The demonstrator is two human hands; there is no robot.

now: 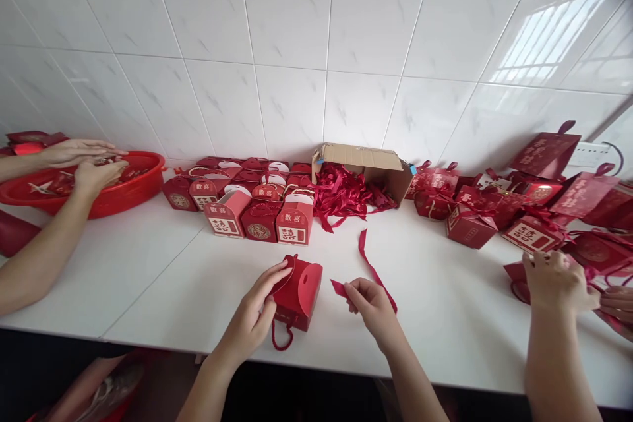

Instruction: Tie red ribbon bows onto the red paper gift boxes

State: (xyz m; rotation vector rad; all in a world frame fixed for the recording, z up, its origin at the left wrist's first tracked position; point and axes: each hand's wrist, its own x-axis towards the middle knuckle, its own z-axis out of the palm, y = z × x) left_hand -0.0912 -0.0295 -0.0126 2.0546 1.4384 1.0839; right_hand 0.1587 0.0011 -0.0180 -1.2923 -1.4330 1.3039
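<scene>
In the head view, a small red gift box (299, 300) with a rounded, slotted flap stands near the table's front edge. A dark red cord handle hangs down its near side. My left hand (254, 310) steadies it, with the fingers over its left top and the thumb against the side. Just right of the box, my right hand (370, 303) is closed in a pinch on one end of a red ribbon (368, 257). The ribbon's short tip points at the box, a small gap away from it. Its long tail lies on the table behind my right hand.
Gift boxes (260, 221) stand in rows behind. A cardboard box (363, 155) spills red ribbons. At left, a co-worker's hands (96, 168) work over a red basin (143, 188). Another person's hands (556, 280) handle a box at right, near piled boxes (472, 224).
</scene>
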